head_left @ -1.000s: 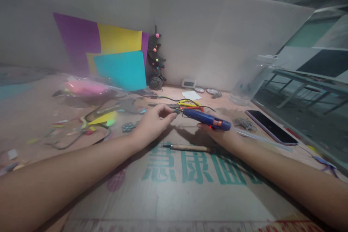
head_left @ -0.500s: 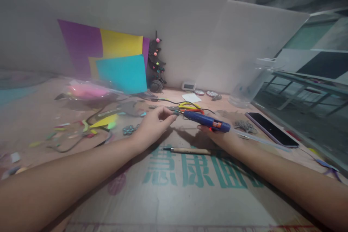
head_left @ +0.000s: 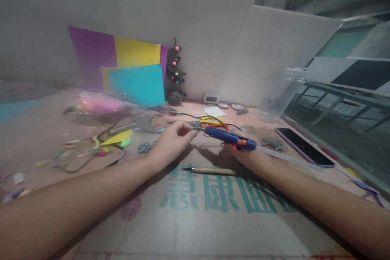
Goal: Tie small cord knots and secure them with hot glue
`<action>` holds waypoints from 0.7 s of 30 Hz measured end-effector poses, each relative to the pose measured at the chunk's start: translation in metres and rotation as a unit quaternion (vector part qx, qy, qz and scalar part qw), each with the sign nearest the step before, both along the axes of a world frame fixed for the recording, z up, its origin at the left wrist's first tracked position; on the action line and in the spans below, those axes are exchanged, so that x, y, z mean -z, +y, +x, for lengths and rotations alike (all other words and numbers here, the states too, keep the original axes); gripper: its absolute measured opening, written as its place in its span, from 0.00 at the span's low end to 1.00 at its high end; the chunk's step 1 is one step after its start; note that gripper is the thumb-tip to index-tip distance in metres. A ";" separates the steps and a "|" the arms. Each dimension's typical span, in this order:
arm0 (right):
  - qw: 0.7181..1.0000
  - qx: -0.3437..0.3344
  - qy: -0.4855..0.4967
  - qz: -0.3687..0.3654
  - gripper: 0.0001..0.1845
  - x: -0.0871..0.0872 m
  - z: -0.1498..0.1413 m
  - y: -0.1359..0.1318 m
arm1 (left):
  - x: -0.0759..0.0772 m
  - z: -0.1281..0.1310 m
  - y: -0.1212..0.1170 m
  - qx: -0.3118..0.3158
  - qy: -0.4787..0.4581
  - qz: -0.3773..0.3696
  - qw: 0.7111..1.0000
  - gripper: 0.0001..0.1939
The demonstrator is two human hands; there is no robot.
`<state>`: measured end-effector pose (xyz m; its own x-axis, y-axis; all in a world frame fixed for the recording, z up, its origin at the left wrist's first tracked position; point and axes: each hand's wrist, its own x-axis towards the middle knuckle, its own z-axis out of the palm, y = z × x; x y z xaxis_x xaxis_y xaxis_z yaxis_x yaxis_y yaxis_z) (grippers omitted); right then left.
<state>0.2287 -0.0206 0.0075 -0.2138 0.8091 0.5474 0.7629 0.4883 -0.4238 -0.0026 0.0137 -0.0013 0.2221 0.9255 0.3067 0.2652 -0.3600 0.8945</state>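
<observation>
My right hand (head_left: 243,155) is closed around a blue hot glue gun (head_left: 230,137), a clear glue stick (head_left: 289,158) jutting from its back end. The gun's nozzle points left and meets the fingertips of my left hand (head_left: 176,140). Those fingers are pinched on a small teal piece (head_left: 197,127), mostly hidden, its kind unclear. Below both hands a wooden-handled craft knife (head_left: 213,171) lies on the printed cardboard (head_left: 183,227). A little bundle of blue-grey loops (head_left: 146,147) rests left of my left hand.
Behind the hands lie scissors with yellow and orange handles (head_left: 215,122). A phone (head_left: 304,147) and a coil of grey cord (head_left: 274,143) are at right, near a clear plastic jar (head_left: 276,97). Colored scraps (head_left: 115,137) litter the left. Colored sheets (head_left: 137,85) lean on the wall.
The view has shifted slightly, so the background sits a little lower. Both hands keep nearly the same pose, with the glue gun's tip still at the left fingertips.
</observation>
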 end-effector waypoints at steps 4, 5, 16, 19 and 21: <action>1.000 0.011 -0.004 0.001 0.10 0.000 0.000 0.000 | 0.001 0.000 0.000 0.002 0.003 0.002 1.000 0.11; 1.000 0.013 -0.006 0.004 0.10 0.000 0.000 0.001 | 0.001 -0.001 0.000 0.002 0.005 0.003 1.000 0.11; 0.998 0.041 0.043 0.024 0.12 -0.012 0.002 -0.004 | 0.001 -0.001 0.001 0.014 -0.002 -0.024 1.000 0.12; 0.996 0.043 0.079 0.024 0.17 -0.029 0.005 -0.007 | 0.002 -0.001 0.000 0.026 -0.007 -0.023 0.999 0.13; 0.993 0.041 0.113 0.021 0.19 -0.042 0.008 -0.005 | 0.002 0.000 0.000 0.030 -0.008 -0.022 0.999 0.13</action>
